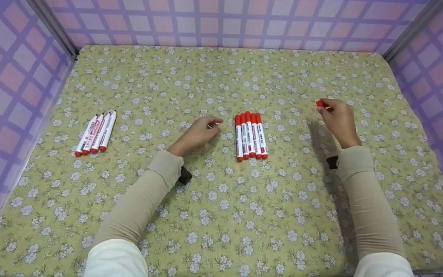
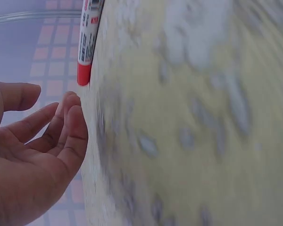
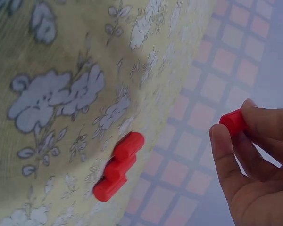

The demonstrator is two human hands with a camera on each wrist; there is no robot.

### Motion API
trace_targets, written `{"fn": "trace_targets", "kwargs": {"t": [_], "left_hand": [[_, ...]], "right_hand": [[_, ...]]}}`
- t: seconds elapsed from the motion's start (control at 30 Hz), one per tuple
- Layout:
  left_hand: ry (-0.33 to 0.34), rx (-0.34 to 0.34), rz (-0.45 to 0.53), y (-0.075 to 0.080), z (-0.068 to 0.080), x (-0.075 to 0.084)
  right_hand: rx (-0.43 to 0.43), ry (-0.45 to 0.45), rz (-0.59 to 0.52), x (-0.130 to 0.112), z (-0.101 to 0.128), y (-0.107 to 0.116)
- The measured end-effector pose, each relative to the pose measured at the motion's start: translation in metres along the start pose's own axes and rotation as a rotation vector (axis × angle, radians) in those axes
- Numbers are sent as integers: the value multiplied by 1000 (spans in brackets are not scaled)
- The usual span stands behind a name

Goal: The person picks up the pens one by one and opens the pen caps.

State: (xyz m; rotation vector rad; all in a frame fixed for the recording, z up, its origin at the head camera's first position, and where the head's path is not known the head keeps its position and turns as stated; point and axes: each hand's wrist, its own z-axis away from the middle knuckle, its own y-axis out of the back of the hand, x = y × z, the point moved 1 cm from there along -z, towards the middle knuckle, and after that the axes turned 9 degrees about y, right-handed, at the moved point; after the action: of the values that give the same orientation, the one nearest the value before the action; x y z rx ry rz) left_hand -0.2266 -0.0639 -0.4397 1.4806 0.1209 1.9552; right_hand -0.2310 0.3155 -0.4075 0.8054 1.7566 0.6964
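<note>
We see a floral worktop (image 1: 221, 215) with five capped red markers (image 1: 250, 135) side by side at its centre, four uncapped markers (image 1: 96, 132) well to the left; our left hand (image 1: 200, 132) rests near the five, fingers relaxed; our right hand (image 1: 337, 117) pinches a red cap (image 1: 320, 103) above the worktop

A staged tabletop recording booth rather than a lived-in room: a flat surface covered by a yellow-green cloth printed with white flowers (image 1: 221, 215) sits boxed in on three sides by upright panels of purple-and-pink checked fabric (image 1: 221, 23), joined at the corners by grey metal posts (image 1: 54, 29). Two tidy rows of red-capped white marker pens, one at centre (image 1: 250, 135) and one at the left (image 1: 95, 132), lie laid out on the cloth. No furniture or household fittings show within the enclosure.
</note>
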Motion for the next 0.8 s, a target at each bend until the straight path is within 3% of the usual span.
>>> {"fn": "trace_targets", "kwargs": {"t": [0.3,0.53,0.8], "left_hand": [[72,-24,71,-25,-12,16],[155,-61,259,-34,-18,19],[200,-43,248,-36,-25,22]], "right_hand": [[-35,-219,-83,25,1,16],[2,-253,-65,42,4,23],[-14,-350,-90,58,5,28]]}}
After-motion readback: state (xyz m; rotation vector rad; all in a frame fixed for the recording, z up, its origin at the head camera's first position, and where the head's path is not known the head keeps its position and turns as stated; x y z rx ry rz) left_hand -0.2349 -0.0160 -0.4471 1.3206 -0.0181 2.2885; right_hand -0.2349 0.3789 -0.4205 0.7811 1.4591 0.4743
